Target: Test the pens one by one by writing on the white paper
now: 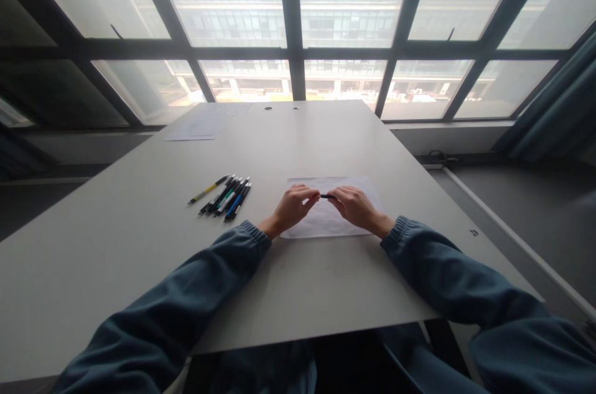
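Note:
Between my two hands is a slim black pen (327, 196), held level above a sheet of white paper (326, 223). The fingers of my left hand (294, 205) pinch its left end, and those of my right hand (354, 205) close on its right end. Only the short middle of the pen shows; both ends are covered by fingers. To the left of my left hand lies a pile of pens (228, 197) with black, green, white and blue parts. A yellow and black pen (207, 190) lies at the pile's left side.
The white table (125, 245) reaches toward the windows. More papers (200, 123) lie at its far left. A small dark object (474, 232) sits near the right edge. At the far end are a round dark spot (267, 108) and a tiny item (296, 108).

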Demonstrator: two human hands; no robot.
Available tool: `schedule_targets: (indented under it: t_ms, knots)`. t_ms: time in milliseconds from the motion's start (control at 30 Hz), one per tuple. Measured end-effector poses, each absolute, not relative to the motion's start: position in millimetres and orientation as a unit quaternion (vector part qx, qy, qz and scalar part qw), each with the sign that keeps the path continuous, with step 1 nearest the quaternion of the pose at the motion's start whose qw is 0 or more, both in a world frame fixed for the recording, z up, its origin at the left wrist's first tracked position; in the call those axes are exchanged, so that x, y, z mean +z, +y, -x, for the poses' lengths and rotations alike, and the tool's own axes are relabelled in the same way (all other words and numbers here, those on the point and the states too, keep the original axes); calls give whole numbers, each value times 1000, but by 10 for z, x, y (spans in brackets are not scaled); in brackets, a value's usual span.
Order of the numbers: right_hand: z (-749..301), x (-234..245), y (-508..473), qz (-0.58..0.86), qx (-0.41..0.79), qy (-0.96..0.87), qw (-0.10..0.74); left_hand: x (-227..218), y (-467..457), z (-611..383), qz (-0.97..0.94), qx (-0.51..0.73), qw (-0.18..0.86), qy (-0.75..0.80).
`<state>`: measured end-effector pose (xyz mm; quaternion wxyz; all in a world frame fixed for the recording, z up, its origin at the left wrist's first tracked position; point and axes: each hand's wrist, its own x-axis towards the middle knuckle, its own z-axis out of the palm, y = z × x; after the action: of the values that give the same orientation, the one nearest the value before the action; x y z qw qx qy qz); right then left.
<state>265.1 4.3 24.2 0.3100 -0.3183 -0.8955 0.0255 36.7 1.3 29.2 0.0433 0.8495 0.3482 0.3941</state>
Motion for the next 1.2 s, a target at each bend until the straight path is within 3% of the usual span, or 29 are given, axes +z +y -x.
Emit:
schedule_targets:
  t_ms: [533,800,1200]
  knots:
    - [-2619,253,26,292,59,-887,352,295,23,-369,-847,423,36,321]
    - [-2622,294,-9,361,9,-891,274,303,17,-375,-841,428,32,328]
    - [-2649,237,31,360,38,-886,291,307,-3,-383,-853,404,14,329]
